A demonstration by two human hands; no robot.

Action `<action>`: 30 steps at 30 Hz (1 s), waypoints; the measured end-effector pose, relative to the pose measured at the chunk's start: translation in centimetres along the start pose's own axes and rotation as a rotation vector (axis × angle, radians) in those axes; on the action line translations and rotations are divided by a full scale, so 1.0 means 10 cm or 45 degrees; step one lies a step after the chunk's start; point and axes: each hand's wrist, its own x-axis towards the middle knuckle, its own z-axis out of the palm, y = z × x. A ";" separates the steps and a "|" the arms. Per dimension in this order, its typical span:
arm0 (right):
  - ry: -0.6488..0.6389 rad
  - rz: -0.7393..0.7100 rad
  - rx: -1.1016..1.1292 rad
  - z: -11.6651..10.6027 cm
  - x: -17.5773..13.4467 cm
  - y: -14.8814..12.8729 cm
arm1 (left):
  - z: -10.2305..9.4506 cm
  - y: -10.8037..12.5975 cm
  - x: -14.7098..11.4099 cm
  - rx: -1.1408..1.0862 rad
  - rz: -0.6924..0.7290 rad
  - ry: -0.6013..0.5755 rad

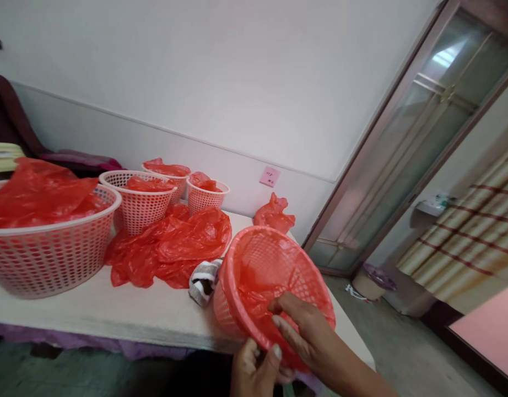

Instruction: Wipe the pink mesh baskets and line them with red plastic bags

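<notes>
A pink latticed plastic basket [223, 309] is tilted toward me at the table's front right, lined with a thin red plastic bag [254, 295] folded over its rim. At the near rim, my left hand [254, 366] is closed, thumb and fingers pinching the bag's folded edge against the basket. My right hand [306, 331] reaches over the opening, its fingers loosely bent and apart from the thumb, close to the liner; its fingertips appear to hold nothing. Left of the basket lie a grey-and-white striped cloth item [203, 281] and crumpled red bags [171, 248].
A large white basket [51, 253] with red plastic stands on the white table [146, 314] at left. Smaller baskets [144, 212] with red plastic stand behind. A knotted red bag [274, 212] lies near the wall below a pink note [270, 176]. A bin [372, 282] is on the floor.
</notes>
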 end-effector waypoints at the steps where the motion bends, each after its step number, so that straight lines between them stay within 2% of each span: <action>1: -0.003 -0.007 -0.002 0.00 -0.06 -0.03 | 0.02 0.06 0.09 -0.082 0.041 0.014; 5: -0.012 -0.031 -0.068 0.11 -0.09 0.03 | 0.05 0.31 0.34 -0.164 0.094 0.094; 10: 0.056 -0.101 -0.279 0.24 0.08 0.21 | -0.03 0.47 0.43 -0.136 0.107 0.127; 13: 0.098 -0.113 -0.402 0.29 0.14 0.26 | -0.21 0.50 0.40 -0.108 0.067 0.137; 16: 0.127 -0.127 -0.471 0.31 0.17 0.26 | -0.51 0.61 0.40 -0.106 0.118 0.253; 19: 0.111 -0.109 -0.461 0.29 0.19 0.23 | -0.78 0.85 0.55 -0.139 0.256 0.409; 21: 0.107 -0.081 -0.438 0.27 0.20 0.19 | -0.88 1.02 0.73 -0.138 0.290 0.492; 25: 0.109 -0.078 -0.431 0.27 0.20 0.17 | -0.88 1.24 1.10 -0.131 0.279 0.515; 30: 0.130 -0.100 -0.487 0.33 0.16 0.21 | -0.85 1.25 1.40 -0.095 0.351 0.481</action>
